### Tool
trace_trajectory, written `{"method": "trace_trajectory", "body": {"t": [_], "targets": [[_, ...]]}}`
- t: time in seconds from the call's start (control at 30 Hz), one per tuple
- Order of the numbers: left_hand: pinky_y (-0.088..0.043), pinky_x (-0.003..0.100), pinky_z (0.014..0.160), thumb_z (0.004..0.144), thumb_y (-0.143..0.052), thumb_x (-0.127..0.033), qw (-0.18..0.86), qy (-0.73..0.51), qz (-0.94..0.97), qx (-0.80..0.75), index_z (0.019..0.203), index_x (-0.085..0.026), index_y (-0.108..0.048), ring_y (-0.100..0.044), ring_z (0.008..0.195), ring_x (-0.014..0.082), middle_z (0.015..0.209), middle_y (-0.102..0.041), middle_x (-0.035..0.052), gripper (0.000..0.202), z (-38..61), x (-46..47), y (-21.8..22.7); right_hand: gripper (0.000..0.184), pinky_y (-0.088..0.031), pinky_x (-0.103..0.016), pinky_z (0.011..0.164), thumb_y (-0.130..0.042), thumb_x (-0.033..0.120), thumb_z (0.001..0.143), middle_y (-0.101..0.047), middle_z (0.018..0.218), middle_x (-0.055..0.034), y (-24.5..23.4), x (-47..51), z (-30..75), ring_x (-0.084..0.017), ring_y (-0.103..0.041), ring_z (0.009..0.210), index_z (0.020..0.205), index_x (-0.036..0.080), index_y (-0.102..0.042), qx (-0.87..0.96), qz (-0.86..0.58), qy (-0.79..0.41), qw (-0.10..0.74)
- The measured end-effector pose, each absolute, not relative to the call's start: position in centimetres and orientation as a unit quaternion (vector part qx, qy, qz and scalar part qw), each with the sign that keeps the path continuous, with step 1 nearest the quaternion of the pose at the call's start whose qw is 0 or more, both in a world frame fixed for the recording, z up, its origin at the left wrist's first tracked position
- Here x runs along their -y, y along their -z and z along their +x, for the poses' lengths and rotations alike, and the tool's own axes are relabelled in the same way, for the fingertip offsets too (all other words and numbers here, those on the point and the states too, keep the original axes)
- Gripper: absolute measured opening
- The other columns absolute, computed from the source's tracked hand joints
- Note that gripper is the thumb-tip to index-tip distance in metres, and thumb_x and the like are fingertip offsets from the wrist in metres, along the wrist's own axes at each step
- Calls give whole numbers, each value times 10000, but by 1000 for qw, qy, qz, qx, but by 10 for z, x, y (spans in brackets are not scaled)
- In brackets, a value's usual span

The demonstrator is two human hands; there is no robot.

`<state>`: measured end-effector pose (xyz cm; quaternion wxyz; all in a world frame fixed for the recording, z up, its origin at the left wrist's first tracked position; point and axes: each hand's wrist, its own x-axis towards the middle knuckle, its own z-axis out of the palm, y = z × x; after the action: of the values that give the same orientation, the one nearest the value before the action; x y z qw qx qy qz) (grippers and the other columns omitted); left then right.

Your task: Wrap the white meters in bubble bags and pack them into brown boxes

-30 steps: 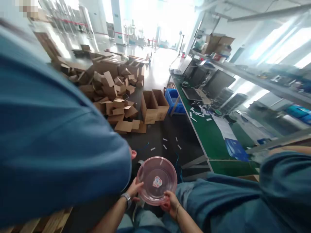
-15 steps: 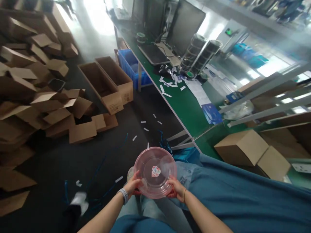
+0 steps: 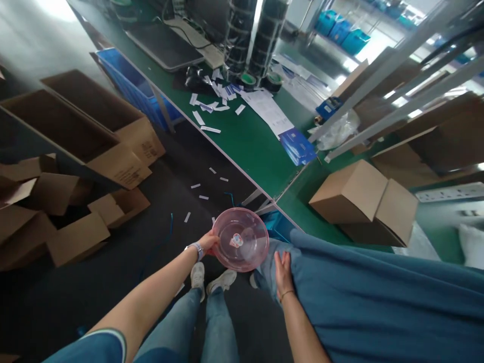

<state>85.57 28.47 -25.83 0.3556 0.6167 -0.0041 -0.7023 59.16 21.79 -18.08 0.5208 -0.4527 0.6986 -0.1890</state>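
Observation:
A clear pink plastic basin (image 3: 247, 259) with a small heart-like sticker on its bottom is held out in front of my legs. My left hand (image 3: 209, 242) grips its left rim, the thumb over the edge and the other fingers partly hidden beneath. Apart from the basin, to its lower right, is my right hand (image 3: 283, 272), fingers stretched out and holding nothing. It lies against or just in front of the blue clothing (image 3: 363, 297) of a person close on my right; whether it touches cannot be seen.
A green-topped workbench (image 3: 245, 143) ahead carries paper slips, rolls and a laptop-like dark slab (image 3: 166, 45). An open cardboard box (image 3: 355, 196) sits at the right. Cartons (image 3: 124, 161) and a blue crate (image 3: 130, 75) stand at the left; paper scraps litter the dark floor.
My right hand has let go of the basin's rim and moved right with its fingers extended. My left hand still holds the basin. The view has shifted right, and my shoes now show.

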Motion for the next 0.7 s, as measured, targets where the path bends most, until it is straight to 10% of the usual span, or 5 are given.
{"method": "trace_trajectory", "body": {"t": [0.3,0.47,0.7], "targets": [[-544,351,545,693,-589,-209,254,755,591,129,1282,-255,-394,-634,600,195,678,-631,3,622,801,-241,234,905,-200,-457,1106,-411,732,730,-153,1528,-75,163,-247,477,-251,-213,1378,1446,237,-163,-742,-328,213,544],[-525,316,482,648,-628,-210,204,772,542,260,1327,-242,-395,-653,649,235,881,-673,67,718,735,-209,248,782,-503,-460,785,-497,757,676,-454,1382,-94,189,-269,409,-292,-417,1265,1300,298,-387,-678,-117,207,695],[-530,350,745,802,-597,-407,151,724,451,500,1198,-224,-558,-626,968,249,1081,-649,92,438,601,-93,341,935,-551,-288,580,-813,244,518,-651,1035,-15,298,-255,349,-283,-645,957,1303,370,-320,-635,54,429,640]]}}
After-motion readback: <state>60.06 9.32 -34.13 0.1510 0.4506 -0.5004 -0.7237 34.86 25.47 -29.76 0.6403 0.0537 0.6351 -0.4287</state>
